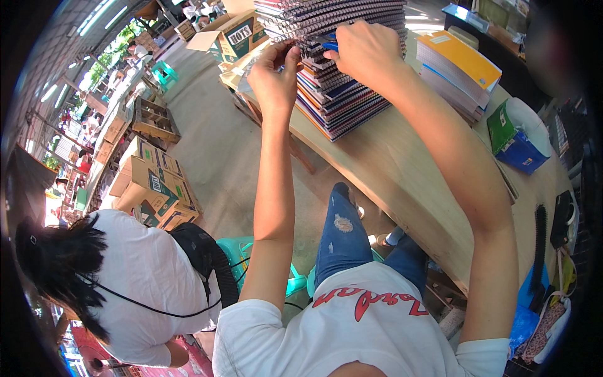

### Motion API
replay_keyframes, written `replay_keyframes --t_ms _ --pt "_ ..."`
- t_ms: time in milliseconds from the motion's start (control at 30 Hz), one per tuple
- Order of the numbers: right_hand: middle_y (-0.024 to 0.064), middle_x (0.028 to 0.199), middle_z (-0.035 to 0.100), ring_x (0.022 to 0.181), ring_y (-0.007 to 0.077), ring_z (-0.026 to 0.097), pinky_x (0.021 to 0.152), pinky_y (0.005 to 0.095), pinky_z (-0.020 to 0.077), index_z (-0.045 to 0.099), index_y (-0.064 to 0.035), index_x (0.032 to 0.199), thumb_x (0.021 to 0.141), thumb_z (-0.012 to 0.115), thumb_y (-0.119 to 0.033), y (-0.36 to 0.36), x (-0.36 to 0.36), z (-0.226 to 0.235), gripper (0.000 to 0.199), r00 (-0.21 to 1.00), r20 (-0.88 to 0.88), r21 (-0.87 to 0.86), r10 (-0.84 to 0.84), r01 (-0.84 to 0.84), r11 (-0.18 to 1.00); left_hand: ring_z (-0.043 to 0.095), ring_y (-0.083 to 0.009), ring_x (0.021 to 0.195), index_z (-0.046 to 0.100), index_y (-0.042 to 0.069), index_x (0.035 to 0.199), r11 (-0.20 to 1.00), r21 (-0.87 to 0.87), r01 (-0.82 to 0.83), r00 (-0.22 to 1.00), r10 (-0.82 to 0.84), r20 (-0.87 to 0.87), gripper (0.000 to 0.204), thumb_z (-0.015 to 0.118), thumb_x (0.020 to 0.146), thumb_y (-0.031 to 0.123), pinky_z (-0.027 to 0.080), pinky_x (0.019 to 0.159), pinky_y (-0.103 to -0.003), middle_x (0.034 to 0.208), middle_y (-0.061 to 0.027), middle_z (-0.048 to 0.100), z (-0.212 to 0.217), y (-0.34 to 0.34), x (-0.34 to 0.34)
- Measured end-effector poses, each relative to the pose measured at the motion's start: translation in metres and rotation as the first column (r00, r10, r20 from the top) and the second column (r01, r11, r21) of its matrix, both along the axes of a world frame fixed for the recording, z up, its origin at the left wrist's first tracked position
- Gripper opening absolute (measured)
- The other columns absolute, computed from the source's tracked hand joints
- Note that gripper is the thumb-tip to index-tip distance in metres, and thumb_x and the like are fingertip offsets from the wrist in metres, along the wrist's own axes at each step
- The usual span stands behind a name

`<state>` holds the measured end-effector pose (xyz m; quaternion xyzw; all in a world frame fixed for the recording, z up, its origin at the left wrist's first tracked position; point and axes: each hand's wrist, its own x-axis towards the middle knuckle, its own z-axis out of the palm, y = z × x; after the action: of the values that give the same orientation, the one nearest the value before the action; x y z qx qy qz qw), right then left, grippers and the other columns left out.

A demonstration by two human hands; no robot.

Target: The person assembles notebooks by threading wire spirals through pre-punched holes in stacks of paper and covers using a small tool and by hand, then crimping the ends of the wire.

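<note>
A tall stack of spiral notebooks (pixel 339 103) stands on the wooden table in front of me, wire coils along its near side. My right hand (pixel 370 53) is closed round a small blue-handled tool (pixel 330 46), apparently pliers or cutters, at the coils in the upper part of the stack. Just left of it, my left hand (pixel 276 72) has thumb and fingers bent in a pinch at the stack's left edge. Whatever its fingertips hold is too small to make out. The tool's jaws are largely hidden against the coils.
Right of the stack lies a pile of yellow-covered paper (pixel 461 60), then a green and blue cut-open container (pixel 518 135). A black brush (pixel 539 251) is farther right. Cartons (pixel 154 182) stand on the floor at left. Another person in white (pixel 144 276) sits close on my left.
</note>
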<state>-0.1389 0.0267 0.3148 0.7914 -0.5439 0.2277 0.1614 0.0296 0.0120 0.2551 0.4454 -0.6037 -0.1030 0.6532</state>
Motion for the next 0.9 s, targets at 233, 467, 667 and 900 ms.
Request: replay_keyframes --t_ms 233,467,667,900 --pt "0.0164 0.084 0.072 0.08 0.0345 0.072 0.07 0.0465 0.0579 0.073 -0.0057 0.091 0.075 0.07 -0.017 -0.014 -0.007 0.0 0.02 0.996 -0.014 -0.008 0.089 -0.089 0.996 0.07 -0.0131 0.076 0.07 -0.006 0.105 0.999 -0.019 0.036 0.997 -0.037 -0.06 0.019 0.068 0.092 0.008 0.061 0.068 -0.028 0.089 -0.0107 0.073 -0.003 -0.004 -0.004" --pt "0.022 0.076 0.068 0.076 0.0398 0.069 0.07 0.0472 0.0555 0.071 -0.0002 0.085 0.083 0.071 -0.027 -0.019 -0.017 -0.008 0.027 0.986 0.074 -0.029 0.15 -0.148 0.989 0.07 -0.0155 0.082 0.067 -0.007 0.11 0.994 0.017 0.112 0.981 -0.108 -0.16 0.022 0.065 0.094 0.007 0.061 0.072 -0.029 0.094 -0.0104 0.071 -0.008 -0.004 0.001" --pt "0.005 0.064 0.062 0.062 0.0199 0.063 0.058 0.0366 0.0506 0.062 -0.0088 0.069 0.085 0.072 -0.049 -0.006 -0.106 -0.104 0.044 0.189 0.952 0.304 -0.239 -0.546 0.781 0.066 -0.0126 0.086 0.067 -0.002 0.116 0.856 0.131 0.5 0.812 -0.411 -0.414 0.028 0.069 0.094 0.015 0.055 0.066 -0.023 0.101 -0.0073 0.069 -0.016 0.039 -0.06" --pt "0.0107 0.112 0.063 0.104 0.0239 0.061 0.086 0.0433 0.051 0.054 -0.0092 0.124 0.094 0.056 -0.044 0.012 -0.152 -0.24 0.046 -0.611 0.592 -0.15 -0.526 -0.725 0.672 0.07 -0.0128 0.075 0.068 -0.004 0.116 0.546 0.296 0.784 0.54 -0.834 0.108 0.037 0.073 0.088 0.02 0.056 0.067 -0.026 0.093 -0.0126 0.074 0.018 -0.023 -0.359"
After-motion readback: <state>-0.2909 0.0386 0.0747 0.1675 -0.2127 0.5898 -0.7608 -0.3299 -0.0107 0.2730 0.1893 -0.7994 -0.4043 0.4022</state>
